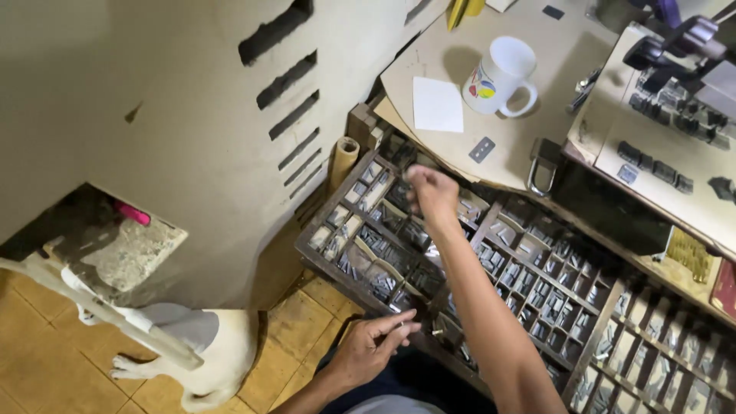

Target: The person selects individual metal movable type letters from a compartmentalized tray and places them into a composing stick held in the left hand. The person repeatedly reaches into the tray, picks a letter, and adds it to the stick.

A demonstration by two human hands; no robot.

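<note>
Dog (207,345), white and grey, at the far left on the tiled floor (46,368), lying against the base of a cream metal cabinet (192,115) with louvred slots. Moving right, the left hand (372,349) hovers just over the near edge of the wooden type case (590,322), palm turned up a little, fingers (399,326) curled together around something small and metallic; too small to name, though it looks like a piece of type. Next, the right hand (432,192), reaching far across to the upper left compartments of the type case, fingers bunched in a tight pinch pointing down into the cells; whether anything sits between them cannot be told. The compartments (529,291) are packed with small grey metal sorts, row after row, running away to the lower right. A cardboard tube (343,157) stands just beside the case's far left corner. Above, on the tabletop (429,54), a white slip of paper (438,104) near its left edge, a white mug (502,77) with a coloured print just to its right, handle facing the near edge. A metal padlock (543,165) sits at the tabletop's near edge. Far right, a tray of set dark type (659,165) under a black press part (675,42).
</note>
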